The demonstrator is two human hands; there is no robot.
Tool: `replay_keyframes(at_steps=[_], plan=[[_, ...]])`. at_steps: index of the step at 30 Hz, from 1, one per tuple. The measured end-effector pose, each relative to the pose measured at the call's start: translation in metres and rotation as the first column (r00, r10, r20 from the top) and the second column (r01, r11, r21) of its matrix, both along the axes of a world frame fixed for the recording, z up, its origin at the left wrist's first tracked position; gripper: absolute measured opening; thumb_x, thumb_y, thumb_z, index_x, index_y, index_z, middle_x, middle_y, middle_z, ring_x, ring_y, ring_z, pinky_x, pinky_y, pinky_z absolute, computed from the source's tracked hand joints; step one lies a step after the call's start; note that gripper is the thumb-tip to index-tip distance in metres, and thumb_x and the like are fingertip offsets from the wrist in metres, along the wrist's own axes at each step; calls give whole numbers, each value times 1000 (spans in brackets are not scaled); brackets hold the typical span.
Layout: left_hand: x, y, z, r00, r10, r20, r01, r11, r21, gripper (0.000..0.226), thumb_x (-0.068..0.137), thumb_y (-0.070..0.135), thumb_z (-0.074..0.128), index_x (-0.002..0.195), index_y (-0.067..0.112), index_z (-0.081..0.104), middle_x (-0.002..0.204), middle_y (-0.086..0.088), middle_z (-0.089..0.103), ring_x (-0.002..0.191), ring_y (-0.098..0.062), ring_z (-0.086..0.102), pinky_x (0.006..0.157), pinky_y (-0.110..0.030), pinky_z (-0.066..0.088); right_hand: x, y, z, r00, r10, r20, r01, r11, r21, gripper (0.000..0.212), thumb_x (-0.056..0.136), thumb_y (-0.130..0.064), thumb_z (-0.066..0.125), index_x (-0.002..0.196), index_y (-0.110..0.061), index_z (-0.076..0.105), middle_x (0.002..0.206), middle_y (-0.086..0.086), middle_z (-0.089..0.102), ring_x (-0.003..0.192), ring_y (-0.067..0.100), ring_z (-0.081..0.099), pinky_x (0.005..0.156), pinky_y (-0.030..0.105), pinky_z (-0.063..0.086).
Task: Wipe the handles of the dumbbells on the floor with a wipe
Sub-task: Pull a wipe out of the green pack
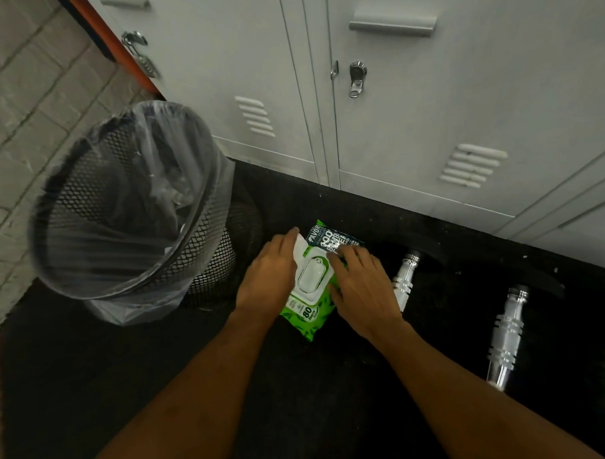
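1. My left hand [266, 275] lies over the left edge of the wipes pack [309, 280]. Its fingers are pressed together and bent, with a white sheet [300, 247] showing just under the fingertips. The thumb is hidden, so I cannot tell whether the sheet is pinched.
2. My right hand [361, 285] rests on the pack's right side, fingers spread and laid flat across the printed top.
3. The pack lies flat on the black floor [162, 371], tilted so its long side runs up and to the right. Its near corner sticks out past both wrists, and its far end points at the lockers [393, 123].
4. The dumbbells are to my right. The nearer chrome handle [404, 280] is just beside my right hand, its near end hidden behind it. The second handle [507, 335] lies well apart from the first, further right, with dark floor between them. Both run roughly parallel to the pack. The dark weights at their ends blend into the floor.
5. On the left, a mesh bin [129, 208] with a clear liner stands near my left hand, its base close to the pack's far end.
6. The lockers' bottom edge closes off the far side.
7. Open floor lies below and left of my forearms.
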State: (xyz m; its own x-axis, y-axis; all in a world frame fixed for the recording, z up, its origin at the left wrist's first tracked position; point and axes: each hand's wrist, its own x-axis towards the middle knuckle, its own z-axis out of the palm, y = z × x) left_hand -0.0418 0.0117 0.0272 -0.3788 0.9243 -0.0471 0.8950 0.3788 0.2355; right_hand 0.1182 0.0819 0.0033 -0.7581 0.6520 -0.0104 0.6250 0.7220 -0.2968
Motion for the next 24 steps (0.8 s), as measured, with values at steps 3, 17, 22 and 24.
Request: replay_keyframes(at_steps=[3, 17, 22, 24], plan=[[-5, -2, 4, 998, -42, -42, 38, 993, -110, 74, 88, 12, 61, 151, 23, 25, 143, -6, 38, 124, -23, 42, 98, -38, 47, -8, 0, 4, 999, -34, 10, 34, 999, -31, 42, 78, -25, 66, 119, -16, 60, 117, 7, 57, 107, 26, 49, 83, 37, 46], [1, -27, -3, 990, -33, 137, 42, 997, -60, 18, 74, 15, 77, 85, 26, 68, 145, -5, 37, 135, -26, 32, 103, -45, 41, -32, 12, -1, 986, -98, -137, 43, 932, -361, 19, 90, -14, 55, 101, -15, 71, 107, 6, 58, 90, 24, 60, 77, 37, 53], [5, -36, -4, 993, -26, 112, 31, 999, -41, 20, 69, 18, 81, 83, 24, 68, 140, -6, 45, 130, -26, 40, 99, -43, 45, -37, 15, 5, 978, 203, 47, -198, 977, -82, 17, 88, -17, 60, 101, -12, 69, 112, 7, 57, 95, 22, 58, 84, 35, 48], [7, -37, -5, 995, -19, 95, 22, 999, -32, 19, 69, 15, 80, 83, 23, 69, 138, -6, 47, 127, -26, 43, 96, -42, 46, -38, 13, 6, 952, 275, 133, -273, 962, -32, 17, 86, -16, 62, 101, -13, 68, 115, 7, 56, 97, 22, 57, 85, 35, 47]])
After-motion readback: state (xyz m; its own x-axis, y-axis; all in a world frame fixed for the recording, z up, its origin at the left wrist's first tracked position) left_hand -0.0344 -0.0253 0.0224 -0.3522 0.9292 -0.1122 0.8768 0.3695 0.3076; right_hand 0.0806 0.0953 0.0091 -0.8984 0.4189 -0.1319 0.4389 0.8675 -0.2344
